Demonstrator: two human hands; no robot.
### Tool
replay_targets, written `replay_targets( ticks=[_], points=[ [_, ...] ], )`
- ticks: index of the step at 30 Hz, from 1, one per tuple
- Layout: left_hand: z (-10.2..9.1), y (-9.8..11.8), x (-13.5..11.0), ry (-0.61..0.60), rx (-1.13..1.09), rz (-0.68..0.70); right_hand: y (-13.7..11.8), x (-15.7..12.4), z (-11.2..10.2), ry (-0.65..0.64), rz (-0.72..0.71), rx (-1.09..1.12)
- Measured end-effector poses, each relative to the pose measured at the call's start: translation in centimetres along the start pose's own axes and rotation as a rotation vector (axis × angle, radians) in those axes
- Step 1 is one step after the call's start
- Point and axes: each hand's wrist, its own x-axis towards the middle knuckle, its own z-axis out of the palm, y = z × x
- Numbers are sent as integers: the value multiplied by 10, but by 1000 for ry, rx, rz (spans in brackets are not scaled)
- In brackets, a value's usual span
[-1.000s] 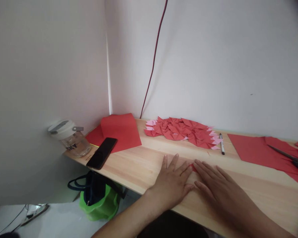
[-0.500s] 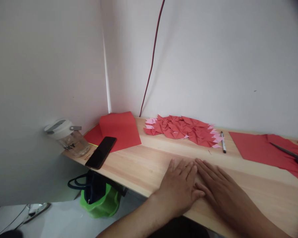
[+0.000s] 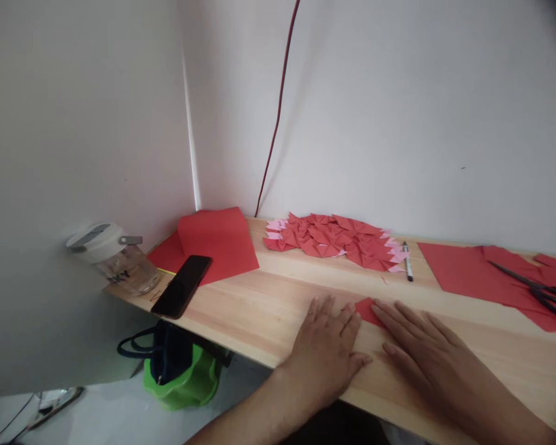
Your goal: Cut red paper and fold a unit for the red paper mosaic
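Observation:
Between my two hands a small piece of red paper (image 3: 369, 309) lies on the wooden table (image 3: 250, 309), partly covered by my fingers. My left hand (image 3: 327, 349) rests flat with its fingers spread, the fingertips at the paper's left edge. Stretched out and lying flat, the fingers of my right hand (image 3: 419, 352) touch the paper's right side. Behind them, a patch of folded red and pink paper pieces (image 3: 328, 238) lies along the wall.
A marker (image 3: 408, 262) and black scissors (image 3: 542, 289) on red sheets (image 3: 454, 269) lie to the right. On the left are a black phone (image 3: 183, 285), more red paper (image 3: 222, 241) and a clear bottle (image 3: 125, 262) at the edge. A green stool (image 3: 189, 386) with a dark bag (image 3: 171, 352) stands below.
My hands have moved apart, uncovering the small red paper between them. The view has shifted slightly to the right.

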Motion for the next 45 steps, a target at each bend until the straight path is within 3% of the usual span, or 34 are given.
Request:
replay_targets(
  ticks=[5,11,22,39,45],
  points=[
    [1,-1,0,25,-45,-8,-12,11,-6,11,4,36],
    [2,-1,0,27,-73,-11,-26,23,-6,-78,-6,85],
    [6,-1,0,66,-15,-3,-17,24,-7,-128,100,149],
    [3,1,-11,16,18,-32,-7,13,-9,-187,147,171],
    [1,1,-16,25,-39,-64,8,26,-15,-61,182,278]
  ],
)
